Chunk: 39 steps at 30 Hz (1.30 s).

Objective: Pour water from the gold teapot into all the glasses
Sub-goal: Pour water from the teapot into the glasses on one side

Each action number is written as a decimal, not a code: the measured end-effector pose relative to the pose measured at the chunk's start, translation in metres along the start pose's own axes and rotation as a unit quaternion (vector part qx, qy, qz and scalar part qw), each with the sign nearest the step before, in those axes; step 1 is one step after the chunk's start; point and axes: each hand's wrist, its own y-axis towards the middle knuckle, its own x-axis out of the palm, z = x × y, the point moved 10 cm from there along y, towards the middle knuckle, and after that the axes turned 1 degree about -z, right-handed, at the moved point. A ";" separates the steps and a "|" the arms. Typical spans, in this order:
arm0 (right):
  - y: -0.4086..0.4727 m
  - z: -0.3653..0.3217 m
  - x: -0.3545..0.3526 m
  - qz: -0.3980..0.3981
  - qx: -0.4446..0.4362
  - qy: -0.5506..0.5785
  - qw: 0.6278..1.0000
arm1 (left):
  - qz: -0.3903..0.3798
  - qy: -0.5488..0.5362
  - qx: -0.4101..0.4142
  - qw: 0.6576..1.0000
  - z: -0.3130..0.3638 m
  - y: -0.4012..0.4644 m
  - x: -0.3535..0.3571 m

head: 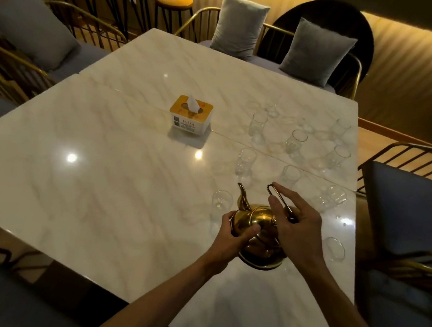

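The gold teapot (258, 222) stands on the marble table (107, 182) near its front right, spout pointing away and left. My left hand (233, 234) grips the pot's left side, thumb across its shoulder. My right hand (295, 220) holds the thin dark handle (278, 197), which rises at an angle above the lid. Several clear glasses stand around it: one (222, 199) just left of the spout, others (245, 161) (290, 176) (296, 143) behind, and one (334, 249) to the right near the table edge. Water levels in them cannot be made out.
A tissue box (190, 116) with a gold top sits mid-table. Gold-framed chairs with grey cushions (239, 25) ring the table, and one dark-seated chair (404, 212) is close on the right. Orange stools (173, 0) stand at the back.
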 end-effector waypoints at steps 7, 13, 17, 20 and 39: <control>-0.002 0.019 0.023 -0.014 0.048 -0.009 0.999 | -0.021 -0.011 -0.049 0.999 -0.026 0.001 -0.008; 0.002 0.030 0.036 -0.039 0.053 -0.015 0.998 | -0.033 -0.018 -0.099 0.994 -0.042 0.001 -0.012; 0.006 0.035 0.046 -0.062 0.057 -0.027 0.996 | -0.031 -0.031 -0.136 0.990 -0.053 0.004 -0.013; 0.006 0.038 0.049 -0.076 0.068 -0.033 0.994 | -0.027 -0.044 -0.158 0.986 -0.062 0.004 -0.013; 0.021 0.035 0.057 -0.130 0.094 -0.078 0.984 | -0.032 -0.082 -0.193 0.977 -0.065 -0.002 0.000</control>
